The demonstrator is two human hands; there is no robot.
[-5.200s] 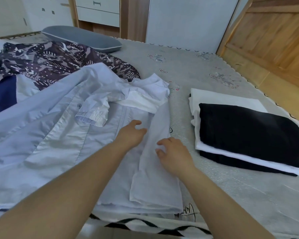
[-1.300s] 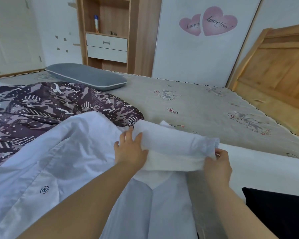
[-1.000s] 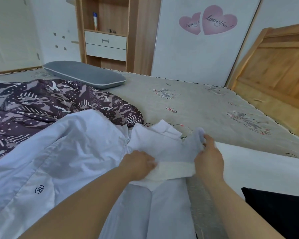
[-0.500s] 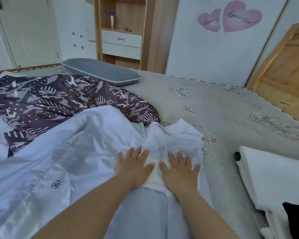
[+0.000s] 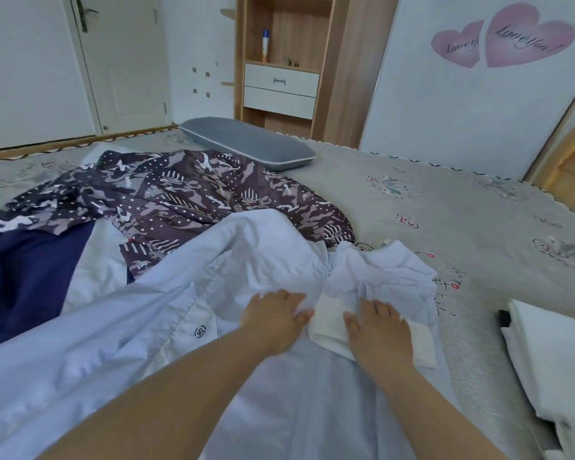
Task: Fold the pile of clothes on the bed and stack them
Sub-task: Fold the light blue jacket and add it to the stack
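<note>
Your bed (image 5: 462,207), covered in a grey sheet with small flower prints, fills most of the view and carries everything else. Largest on it is the pale blue jacket (image 5: 146,327), spread across the near left side with its zip running up the middle and a small round logo on the chest; it lies right under your forearms. Behind it, farther from you, the purple camouflage garment (image 5: 186,190) lies crumpled and unfolded, its near edge tucked under the jacket's shoulder, and a navy garment (image 5: 24,273) shows at the far left, partly covered by both. A grey pillow (image 5: 246,142) rests near the far edge of the bed, just beyond the camouflage piece. At the right edge you can see part of the folded stack (image 5: 551,353), white cloth on top with a dark layer showing beneath, well apart from the jacket. The jacket's white collar lining (image 5: 332,322) lies folded down between your hands. Your left hand (image 5: 273,318) rests on the jacket just left of the zip, fingers lightly bent and pressing the cloth flat, not gripping anything. Your right hand (image 5: 375,327) lies palm down on the folded collar, fingers straight and spread, holding nothing.
</note>
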